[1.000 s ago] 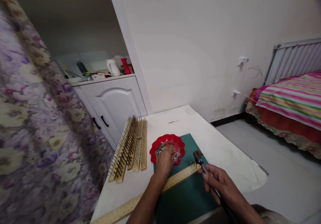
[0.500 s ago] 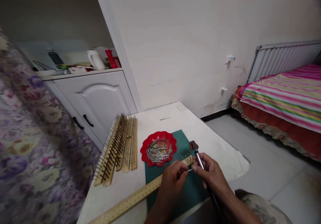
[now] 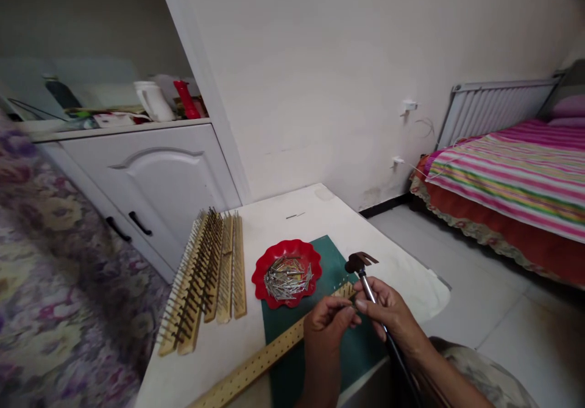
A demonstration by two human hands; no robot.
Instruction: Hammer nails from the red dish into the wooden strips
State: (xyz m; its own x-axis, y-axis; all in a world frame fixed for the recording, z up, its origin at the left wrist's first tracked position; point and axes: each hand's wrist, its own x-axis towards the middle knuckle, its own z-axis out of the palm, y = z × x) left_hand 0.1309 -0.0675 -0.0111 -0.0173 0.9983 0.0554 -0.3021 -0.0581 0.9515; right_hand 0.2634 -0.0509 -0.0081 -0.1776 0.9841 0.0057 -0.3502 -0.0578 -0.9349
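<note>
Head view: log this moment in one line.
right grip: holds hammer | left grip: near right grip, contents unclear | red dish: holds nails | drilled strip: partly on green mat

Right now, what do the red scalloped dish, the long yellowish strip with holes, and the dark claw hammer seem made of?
Red scalloped dish: probably plastic, glossy, evenly coloured. Long yellowish strip: likely unpainted wood, tan and matte. Dark claw hammer: apparently metal, its shaft shining; grip material unclear.

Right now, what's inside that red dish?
Inside the red dish is a loose heap of thin, mostly silvery nails, lying at many angles. Red shows around them. Whatever lies beneath the top nails is covered, so I can't tell what's there.
</note>
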